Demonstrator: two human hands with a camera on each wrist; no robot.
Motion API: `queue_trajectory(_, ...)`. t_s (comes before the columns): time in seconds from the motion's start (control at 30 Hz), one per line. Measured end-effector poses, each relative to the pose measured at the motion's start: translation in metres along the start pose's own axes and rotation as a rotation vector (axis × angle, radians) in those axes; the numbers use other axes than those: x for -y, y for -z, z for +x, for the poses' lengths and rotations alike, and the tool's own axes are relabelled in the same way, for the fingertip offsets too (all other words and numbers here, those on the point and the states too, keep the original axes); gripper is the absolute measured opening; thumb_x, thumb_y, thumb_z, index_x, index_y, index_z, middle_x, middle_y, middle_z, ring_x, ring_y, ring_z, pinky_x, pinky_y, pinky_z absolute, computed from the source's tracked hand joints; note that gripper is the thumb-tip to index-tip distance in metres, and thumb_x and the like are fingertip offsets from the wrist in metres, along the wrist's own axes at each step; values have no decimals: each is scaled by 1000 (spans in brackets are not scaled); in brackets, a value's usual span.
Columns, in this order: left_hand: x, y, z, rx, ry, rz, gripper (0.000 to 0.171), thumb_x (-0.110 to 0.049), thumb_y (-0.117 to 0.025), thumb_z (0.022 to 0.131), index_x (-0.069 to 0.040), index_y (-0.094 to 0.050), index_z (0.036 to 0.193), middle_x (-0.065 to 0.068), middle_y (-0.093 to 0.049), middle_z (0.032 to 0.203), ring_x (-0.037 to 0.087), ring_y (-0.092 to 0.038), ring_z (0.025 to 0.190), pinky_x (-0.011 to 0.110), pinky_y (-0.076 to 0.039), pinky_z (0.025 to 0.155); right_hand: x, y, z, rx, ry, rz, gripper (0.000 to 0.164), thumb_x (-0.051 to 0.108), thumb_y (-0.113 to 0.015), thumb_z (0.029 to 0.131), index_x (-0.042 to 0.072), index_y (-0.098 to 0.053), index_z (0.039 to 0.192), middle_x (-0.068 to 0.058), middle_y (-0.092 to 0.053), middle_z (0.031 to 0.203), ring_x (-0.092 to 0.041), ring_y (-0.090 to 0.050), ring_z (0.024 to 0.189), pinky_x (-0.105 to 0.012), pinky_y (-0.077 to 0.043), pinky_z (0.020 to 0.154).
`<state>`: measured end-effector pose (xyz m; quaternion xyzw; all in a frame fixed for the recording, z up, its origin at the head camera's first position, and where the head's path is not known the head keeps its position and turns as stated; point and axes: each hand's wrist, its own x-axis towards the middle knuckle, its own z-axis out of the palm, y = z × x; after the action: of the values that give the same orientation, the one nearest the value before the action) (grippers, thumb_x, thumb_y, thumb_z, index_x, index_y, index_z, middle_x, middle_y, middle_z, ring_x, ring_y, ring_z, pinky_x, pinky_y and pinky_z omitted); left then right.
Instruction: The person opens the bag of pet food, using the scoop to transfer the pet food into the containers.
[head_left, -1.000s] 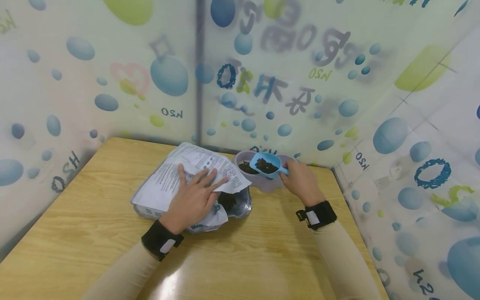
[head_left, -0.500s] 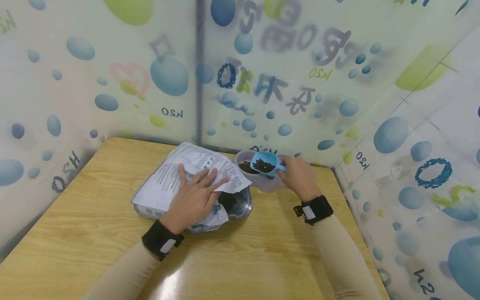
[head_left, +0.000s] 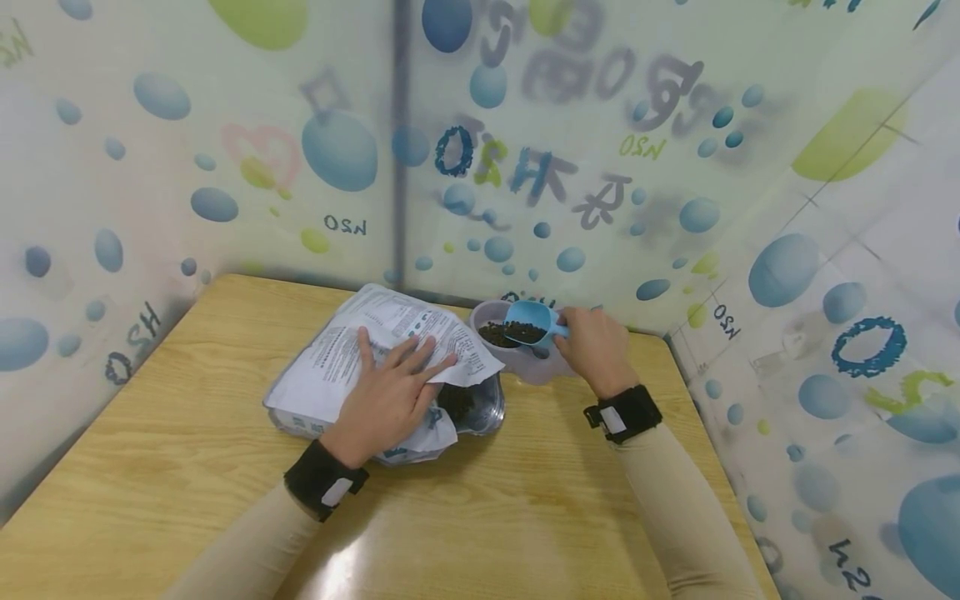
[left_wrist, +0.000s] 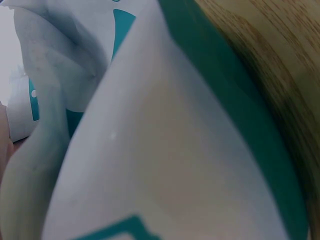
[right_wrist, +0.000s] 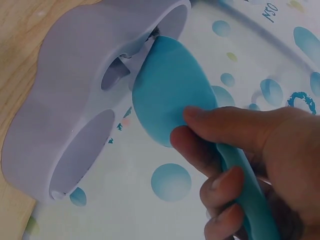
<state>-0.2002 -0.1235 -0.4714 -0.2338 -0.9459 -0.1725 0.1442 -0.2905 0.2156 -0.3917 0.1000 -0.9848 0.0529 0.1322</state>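
Note:
My left hand (head_left: 386,404) rests with spread fingers on a white printed bag (head_left: 322,371) lying on its side. Dark brown pellets (head_left: 453,402) show in the bag's silver-lined mouth. My right hand (head_left: 600,350) grips the handle of a blue scoop (head_left: 553,317) with dark pellets in it. Tilted to the left, the scoop hangs over the left cup of a pale purple double bowl (head_left: 534,372), where more pellets (head_left: 495,333) lie. From the right wrist, the scoop's underside (right_wrist: 170,90) shows, with thumb and fingers around its handle. White bag film (left_wrist: 160,140) fills the left wrist view.
Everything stands on a light wooden table (head_left: 510,517). Just behind the bowl rises a wall (head_left: 360,242) printed with bubbles and letters, and another wall (head_left: 817,350) borders the table's right side.
My right hand has shifted slightly left and tipped the scoop towards the left cup. Pellets have slid to the scoop's front lip. My left hand and the bag stay put.

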Motion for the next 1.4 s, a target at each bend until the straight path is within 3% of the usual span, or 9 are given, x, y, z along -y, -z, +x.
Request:
queue_trajectory(0.73,-2,0,0,-16,-14,27,49,-37,-45,124,-32,-64,169,14,-54,180,43,-49,171,97,5,133,-1,1,8,-31,2,-36,20,20,-94,100,10,-89,118,-15,-89,103,-35,-81,80,-46,-59,56)
queue_trajectory(1.4,-1,-1,0,-9,-13,8,50,-38,-45,124,-33,-63,170,14,-53,181,44,-47,172,95,10,133,3,3,8,-35,19,-53,20,18,-94,100,9,-89,118,-15,-88,100,-26,-70,71,-38,-50,51)
